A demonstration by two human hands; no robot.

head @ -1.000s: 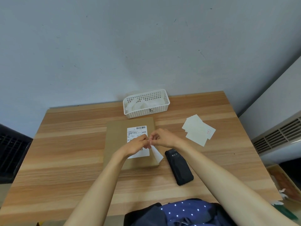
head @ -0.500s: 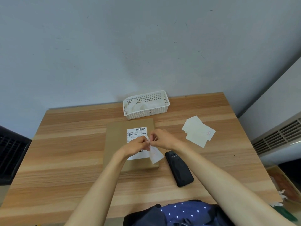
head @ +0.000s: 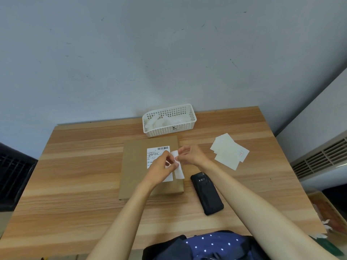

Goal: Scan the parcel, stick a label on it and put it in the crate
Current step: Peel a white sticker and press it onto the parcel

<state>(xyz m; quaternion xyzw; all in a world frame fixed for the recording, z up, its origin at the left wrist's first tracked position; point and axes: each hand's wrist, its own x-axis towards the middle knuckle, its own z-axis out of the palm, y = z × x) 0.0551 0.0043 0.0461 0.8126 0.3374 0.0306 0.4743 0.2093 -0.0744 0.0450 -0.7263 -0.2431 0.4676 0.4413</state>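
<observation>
Peeling appears to be the step in hand in the head view: a small white label (head: 178, 164) is pinched between the left hand (head: 163, 168) and right hand (head: 190, 154), fingertips closed on it from both sides w/ the right hand's other fingers spread, just above the flat brown parcel (head: 150, 167) at table (head: 75, 175) centre. Scanning is judged prob. done, since the black scanner (head: 207, 193) is laid down at approx. 4 o'clock of the parcel, beside it. Sticking is not yet done & the crate step is left; a white basket (head: 187, 122) is seen at 12 o'clock of the parcel, spare label sheets (head: 229, 151) at 2 o'clock, well apart.
</observation>
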